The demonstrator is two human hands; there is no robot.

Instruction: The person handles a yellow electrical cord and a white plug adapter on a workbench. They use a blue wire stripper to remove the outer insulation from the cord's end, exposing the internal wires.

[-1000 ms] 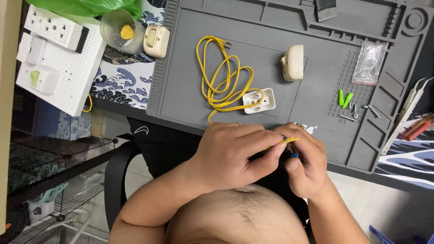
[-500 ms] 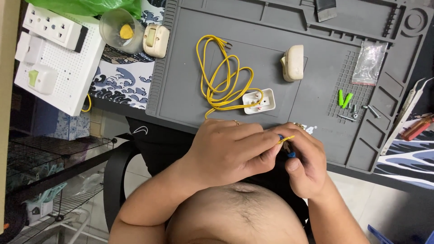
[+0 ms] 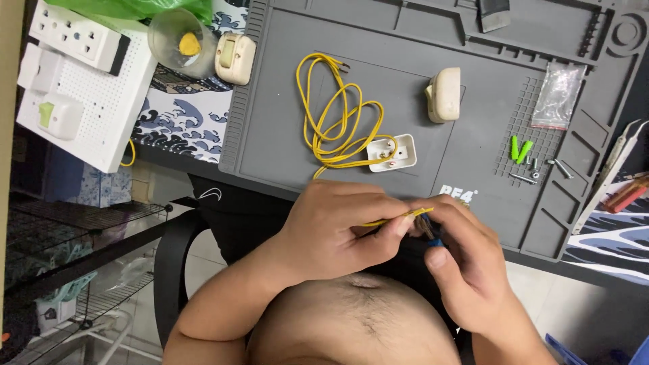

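My left hand [image 3: 338, 230] pinches the end of a yellow wire [image 3: 399, 217] between thumb and fingers, just off the near edge of the grey work mat [image 3: 284, 101]. My right hand [image 3: 466, 270] grips a small blue-handled tool [image 3: 433, 236] against that wire end; the tool is mostly hidden by my fingers. The rest of the yellow wire lies coiled [image 3: 334, 122] on the mat, running to an opened white plug base [image 3: 392, 153]. A cream plug cover [image 3: 445, 94] lies farther back on the mat.
Green wall plugs [image 3: 520, 147] and several screws [image 3: 541, 169] sit at the mat's right, with a small clear bag [image 3: 558, 98] behind them. A white pegboard with sockets [image 3: 81, 81], a clear cup [image 3: 177, 40] and a cream switch [image 3: 234, 59] stand at left. Tweezers [image 3: 618, 159] lie at far right.
Both hands stay in place at the mat's near edge; my fingers shift slightly around the wire end and tool.
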